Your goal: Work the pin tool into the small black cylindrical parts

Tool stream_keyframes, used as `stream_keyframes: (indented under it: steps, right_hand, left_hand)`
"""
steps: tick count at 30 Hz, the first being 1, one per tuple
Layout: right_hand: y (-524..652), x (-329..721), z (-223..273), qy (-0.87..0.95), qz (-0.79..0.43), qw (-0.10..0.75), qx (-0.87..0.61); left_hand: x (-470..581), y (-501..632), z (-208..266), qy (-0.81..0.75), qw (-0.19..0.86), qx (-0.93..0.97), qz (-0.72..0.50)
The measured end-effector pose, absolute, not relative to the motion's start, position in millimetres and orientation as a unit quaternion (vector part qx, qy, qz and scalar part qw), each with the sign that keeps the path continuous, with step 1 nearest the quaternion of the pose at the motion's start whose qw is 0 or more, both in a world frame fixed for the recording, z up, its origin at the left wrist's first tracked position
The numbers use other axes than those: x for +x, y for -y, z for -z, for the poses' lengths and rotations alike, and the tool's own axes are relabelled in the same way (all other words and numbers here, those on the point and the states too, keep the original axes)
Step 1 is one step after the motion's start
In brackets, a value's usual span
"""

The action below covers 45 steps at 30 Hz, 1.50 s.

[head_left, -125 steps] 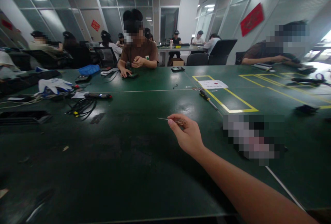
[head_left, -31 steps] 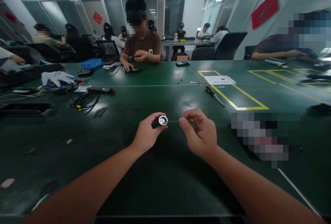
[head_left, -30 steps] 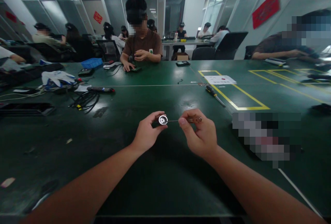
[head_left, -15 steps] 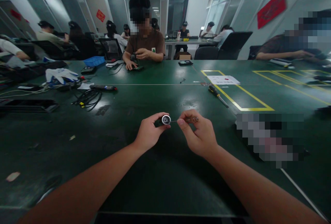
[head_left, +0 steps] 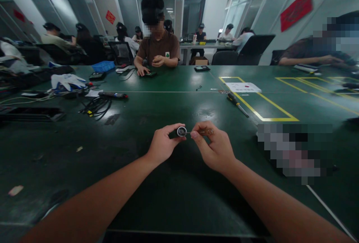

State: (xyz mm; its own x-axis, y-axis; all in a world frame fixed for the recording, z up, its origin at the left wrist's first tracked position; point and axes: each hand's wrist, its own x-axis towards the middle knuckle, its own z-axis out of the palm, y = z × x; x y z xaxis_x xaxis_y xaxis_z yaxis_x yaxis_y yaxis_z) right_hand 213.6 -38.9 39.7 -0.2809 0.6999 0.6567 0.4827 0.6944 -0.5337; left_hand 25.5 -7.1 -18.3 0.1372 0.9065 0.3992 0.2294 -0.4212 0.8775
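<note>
My left hand is closed around a short dark cylinder with a silver rim, thumb and fingers on its sides. The cylinder's open end faces me, and dark parts show inside it. Opposite it, my right hand pinches a small screwdriver with a brownish handle. Its thin shaft points left and reaches the right side of the silver rim; whether the tip goes inside is too small to tell. Both hands are held above the green table.
A larger screwdriver lies beyond my right hand, near a paper sheet. Black cables, a pen-like tool and white gloves lie at left. A blurred-out object is at right. A co-worker sits opposite.
My right hand has shifted slightly left, bringing the screwdriver closer to the cylinder. The cylinder has turned a little in my left hand. The view has shifted slightly.
</note>
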Motion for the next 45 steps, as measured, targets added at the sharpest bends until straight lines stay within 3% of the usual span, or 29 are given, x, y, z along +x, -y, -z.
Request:
stream_keyframes:
  steps: [19,45]
  right_hand:
    - [41.2,213.8,-39.9,0.772,-0.086,0.507,-0.373]
    - [40.8,212.4,-43.9,0.791,-0.082,0.466,-0.387]
  left_hand:
    - [20.8,3.4,19.7,-0.416,0.286,0.695,-0.512]
    - [20.5,6.2,14.0,-0.414,0.241,0.726,-0.493]
